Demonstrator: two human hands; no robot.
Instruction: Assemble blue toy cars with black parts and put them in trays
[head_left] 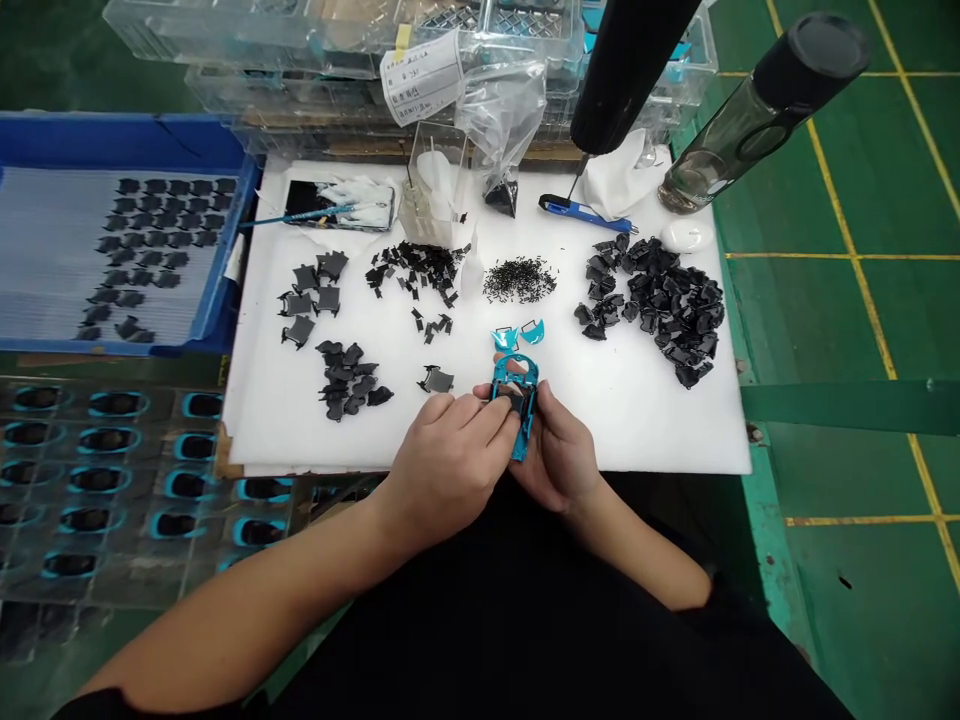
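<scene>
A bright blue toy car body shell [529, 372] is held over the near edge of the white foam board. My right hand [559, 450] is closed round its right side and underside. From the left, my left hand [454, 450] has its fingers bent together over the shell's middle, at a dark plastic part [514, 398] inside it, partly hidden by the fingertips. Just beyond the shell lie two small blue pieces with thin black frames [505, 339]. A single flat black part [436, 379] rests left of the shell, near my left hand.
On the foam board [637, 430] are piles of tiny black pins [519, 280], small black clips [420, 265] and curved black parts [675, 310]. A black electric screwdriver [630, 70] hangs above a blue pen [589, 213]. A bottle [757, 115] stands back right; a blue bin [124, 130] sits left.
</scene>
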